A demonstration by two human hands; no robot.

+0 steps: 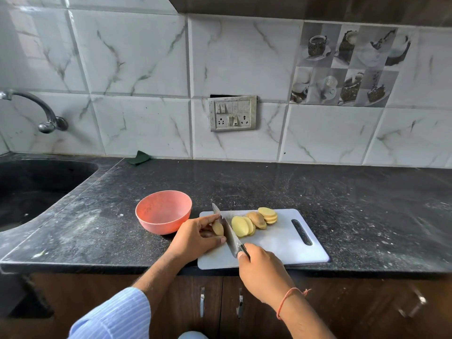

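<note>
A white cutting board (281,241) lies at the front edge of the dark counter. My left hand (195,234) pinches the last end piece of a potato (217,228) on the board's left side. My right hand (259,265) grips the handle of a kitchen knife (226,228), whose blade stands against the right side of that piece. Several pale yellow potato slices (254,221) lie fanned out to the right of the blade.
A salmon-pink bowl (163,211) stands just left of the board, empty. A black sink (31,189) with a tap (46,113) fills the far left. A green scrub pad (139,158) lies against the tiled wall. A wall socket (232,113) sits above the counter.
</note>
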